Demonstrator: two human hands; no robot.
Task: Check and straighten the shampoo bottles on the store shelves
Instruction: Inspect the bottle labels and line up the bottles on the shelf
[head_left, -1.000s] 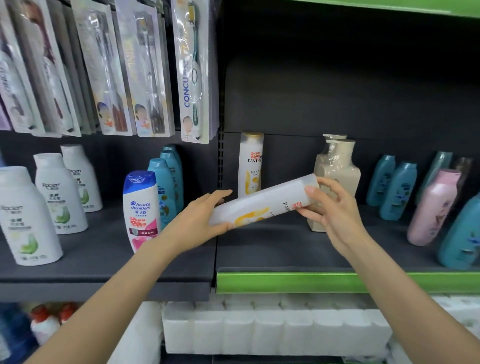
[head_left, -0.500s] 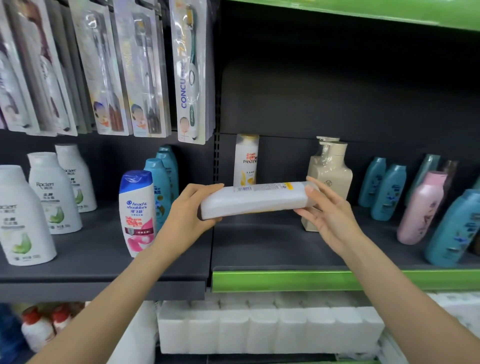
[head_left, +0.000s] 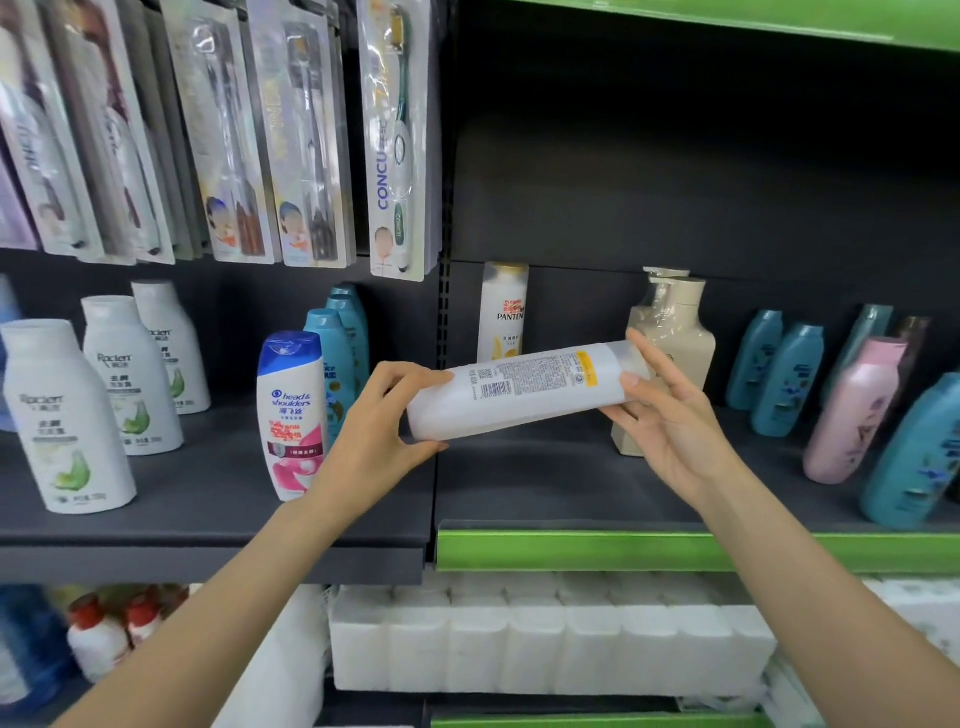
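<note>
A white Pantene shampoo bottle (head_left: 524, 389) is held nearly on its side in the air above the dark shelf (head_left: 545, 483), its back label with barcode and fine print facing up and its right end tilted slightly higher. The left hand (head_left: 379, 441) grips the bottle's lower left end, thumb below and fingers curled over the top. The right hand (head_left: 670, 421) holds the other end, thumb on the near face and straighter fingers reaching up behind the cap end.

Behind the held bottle, a second Pantene bottle (head_left: 505, 312) stands upright against the back panel. Just right of it, near the right hand, stand two beige pump bottles (head_left: 675, 332), one behind the other. Farther right are teal bottles (head_left: 784, 374) and a pink bottle (head_left: 852, 410) that leans to the right.

On the adjoining shelf to the left, a Head & Shoulders bottle (head_left: 292, 410) stands upright near the left hand, with teal bottles behind it and three white Rejoice bottles (head_left: 124, 374) in a row farther left. Packaged toothbrushes (head_left: 397, 140) hang above. White tissue packs (head_left: 545, 634) fill the shelf below.
</note>
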